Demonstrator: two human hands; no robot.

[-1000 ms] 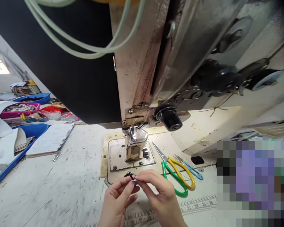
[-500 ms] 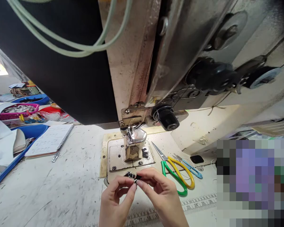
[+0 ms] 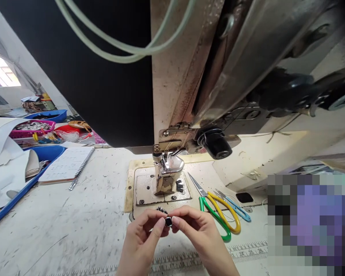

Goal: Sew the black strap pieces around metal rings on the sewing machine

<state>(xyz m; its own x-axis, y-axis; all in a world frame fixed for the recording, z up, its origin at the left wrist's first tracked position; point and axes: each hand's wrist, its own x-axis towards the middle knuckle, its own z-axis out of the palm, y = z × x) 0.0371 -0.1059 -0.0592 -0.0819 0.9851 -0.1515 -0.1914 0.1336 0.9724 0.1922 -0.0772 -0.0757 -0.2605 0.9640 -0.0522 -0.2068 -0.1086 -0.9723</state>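
Observation:
My left hand (image 3: 143, 239) and my right hand (image 3: 201, 237) meet low in the view, just in front of the sewing machine's needle plate (image 3: 145, 188). Both pinch a small black and metal part (image 3: 167, 219) between thumb and fingertips. The part is too small to name exactly. The presser foot (image 3: 166, 178) of the sewing machine (image 3: 207, 76) stands right behind the hands.
Green and yellow scissors (image 3: 218, 211) and small blue thread snips (image 3: 235, 209) lie right of the plate. A spiral notebook (image 3: 67, 165) with a pen lies at left, beside a blue tray (image 3: 14, 191) and baskets. A ruler strip (image 3: 241, 251) runs along the table's front.
The view has shifted a little; the machine sits further right in the frame. My fingers have turned the small part and closed tighter round it, staying in front of the plate.

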